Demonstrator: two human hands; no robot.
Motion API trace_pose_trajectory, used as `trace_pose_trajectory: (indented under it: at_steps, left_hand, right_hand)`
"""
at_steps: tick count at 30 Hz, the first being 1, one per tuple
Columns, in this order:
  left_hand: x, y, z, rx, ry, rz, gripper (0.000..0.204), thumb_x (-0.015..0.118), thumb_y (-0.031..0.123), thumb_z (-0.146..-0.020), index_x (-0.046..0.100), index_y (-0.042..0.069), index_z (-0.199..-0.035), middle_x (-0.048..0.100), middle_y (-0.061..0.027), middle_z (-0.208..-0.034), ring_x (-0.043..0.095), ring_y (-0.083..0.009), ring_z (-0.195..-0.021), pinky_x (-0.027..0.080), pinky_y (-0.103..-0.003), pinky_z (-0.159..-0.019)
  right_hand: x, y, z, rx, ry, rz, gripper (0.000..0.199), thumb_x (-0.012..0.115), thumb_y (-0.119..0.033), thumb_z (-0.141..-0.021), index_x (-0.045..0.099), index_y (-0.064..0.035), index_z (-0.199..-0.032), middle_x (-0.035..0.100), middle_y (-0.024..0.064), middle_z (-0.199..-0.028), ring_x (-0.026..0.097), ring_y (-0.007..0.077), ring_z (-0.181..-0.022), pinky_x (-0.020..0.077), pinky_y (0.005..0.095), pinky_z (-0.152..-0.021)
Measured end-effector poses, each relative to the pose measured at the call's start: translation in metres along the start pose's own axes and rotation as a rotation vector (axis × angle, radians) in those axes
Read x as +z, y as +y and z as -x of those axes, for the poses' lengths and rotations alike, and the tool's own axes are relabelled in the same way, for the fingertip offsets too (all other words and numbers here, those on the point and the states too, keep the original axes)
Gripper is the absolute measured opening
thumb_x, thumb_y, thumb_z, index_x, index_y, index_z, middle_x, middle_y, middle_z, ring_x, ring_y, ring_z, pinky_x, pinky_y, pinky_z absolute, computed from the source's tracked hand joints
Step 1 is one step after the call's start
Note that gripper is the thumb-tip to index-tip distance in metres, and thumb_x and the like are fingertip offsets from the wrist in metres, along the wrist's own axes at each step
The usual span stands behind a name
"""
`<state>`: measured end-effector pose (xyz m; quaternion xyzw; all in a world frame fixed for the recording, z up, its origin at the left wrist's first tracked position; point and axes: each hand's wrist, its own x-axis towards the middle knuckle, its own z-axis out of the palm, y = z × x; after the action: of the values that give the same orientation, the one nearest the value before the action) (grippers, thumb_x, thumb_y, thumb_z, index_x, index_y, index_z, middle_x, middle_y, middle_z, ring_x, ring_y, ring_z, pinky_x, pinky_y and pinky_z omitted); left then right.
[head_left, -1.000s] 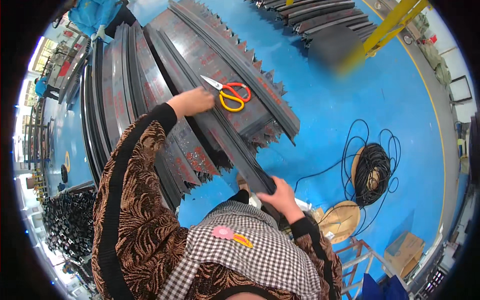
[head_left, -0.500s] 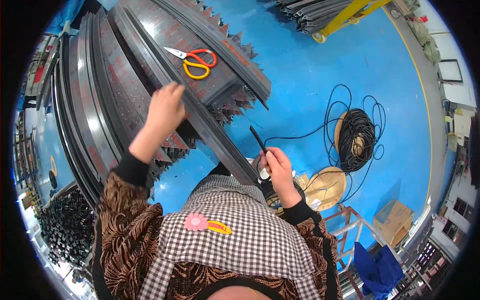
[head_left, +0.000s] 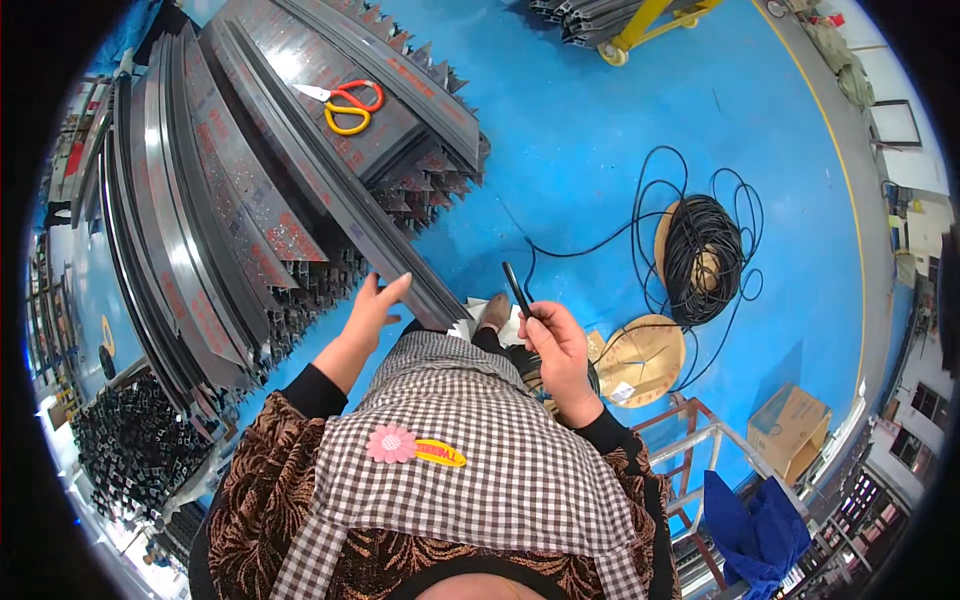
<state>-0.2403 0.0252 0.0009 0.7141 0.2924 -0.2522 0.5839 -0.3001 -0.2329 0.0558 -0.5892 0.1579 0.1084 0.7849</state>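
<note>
My right hand [head_left: 560, 358] pinches the end of a black rubber strip [head_left: 515, 287], which sticks up past the fingertips; a thin black line trails from near it across the floor. My left hand [head_left: 368, 325] has its fingers spread beside the near end of a long grey profile [head_left: 385, 238]; whether they touch its edge is hard to see. That profile lies slantwise on the stack, its near end reaching toward my apron. Farther up, scissors [head_left: 347, 107] with one red and one yellow handle rest on the stacked profiles.
Stacked long grey profiles [head_left: 215, 190] with jagged cut ends fill the left. A coil of black strip [head_left: 703, 262] lies on the blue floor at right, near a round tan disc [head_left: 650, 362]. A metal frame [head_left: 690, 455], blue cloth [head_left: 752, 530] and cardboard box [head_left: 788, 430] stand lower right.
My left hand has come down along the profile toward its near end, its fingers spreading. The profiles and scissors appear shifted left in view. My right hand still holds the strip.
</note>
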Motion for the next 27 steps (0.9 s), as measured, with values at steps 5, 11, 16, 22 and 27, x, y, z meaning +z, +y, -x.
trace_pose_trajectory:
  at_steps: [5, 11, 16, 22, 27]
  left_hand:
    - [0.019, -0.012, -0.014, 0.034, 0.026, 0.226, 0.061, 0.067, 0.027, -0.081, 0.035, 0.002, -0.127, 0.051, -0.0152, -0.11, 0.056, -0.0262, -0.09, 0.046, -0.041, -0.074]
    - [0.036, 0.006, -0.022, 0.038, 0.033, 0.247, 0.064, 0.068, 0.027, -0.081, 0.033, 0.001, -0.128, 0.05, -0.0171, -0.112, 0.056, -0.0275, -0.095, 0.045, -0.044, -0.08]
    - [0.037, 0.003, -0.032, 0.024, 0.053, 0.244, 0.066, 0.068, 0.026, -0.081, 0.03, 0.001, -0.129, 0.049, -0.018, -0.112, 0.056, -0.0278, -0.095, 0.046, -0.044, -0.079]
    - [0.028, -0.001, -0.035, 0.042, 0.01, 0.255, 0.067, 0.068, 0.027, -0.081, 0.029, 0.0, -0.129, 0.048, -0.0185, -0.113, 0.056, -0.0286, -0.095, 0.046, -0.044, -0.08]
    - [0.025, -0.001, -0.04, 0.049, -0.037, 0.227, 0.057, 0.064, 0.025, -0.086, 0.032, 0.003, -0.127, 0.049, -0.0188, -0.116, 0.055, -0.0316, -0.103, 0.046, -0.047, -0.086]
  right_hand:
    - [-0.014, -0.004, 0.018, -0.104, 0.069, -0.049, 0.014, 0.047, -0.008, -0.092, 0.054, -0.001, -0.103, 0.059, 0.0061, -0.082, 0.045, 0.0085, -0.064, 0.0383, 0.0191, -0.059]
    - [-0.03, -0.009, 0.025, -0.091, 0.171, -0.368, 0.012, 0.047, -0.011, -0.094, 0.054, -0.0024, -0.098, 0.058, 0.0068, -0.08, 0.046, 0.0095, -0.064, 0.0382, 0.019, -0.059]
    - [-0.064, -0.001, 0.035, 0.095, 0.293, -0.167, 0.017, 0.046, -0.018, -0.095, 0.055, -0.0031, -0.095, 0.055, 0.0019, -0.074, 0.045, 0.0086, -0.063, 0.0372, 0.0203, -0.057]
    - [-0.217, 0.014, 0.103, 0.455, 0.437, 1.748, 0.02, 0.047, -0.025, -0.088, 0.055, -0.0067, -0.088, 0.063, 0.0154, -0.068, 0.061, 0.0378, -0.066, 0.0458, 0.0461, -0.056]
    - [-0.155, 0.093, 0.064, 0.117, 0.374, 1.115, 0.02, 0.046, -0.022, -0.09, 0.052, -0.0028, -0.088, 0.059, 0.019, -0.078, 0.057, 0.0392, -0.067, 0.044, 0.0471, -0.057]
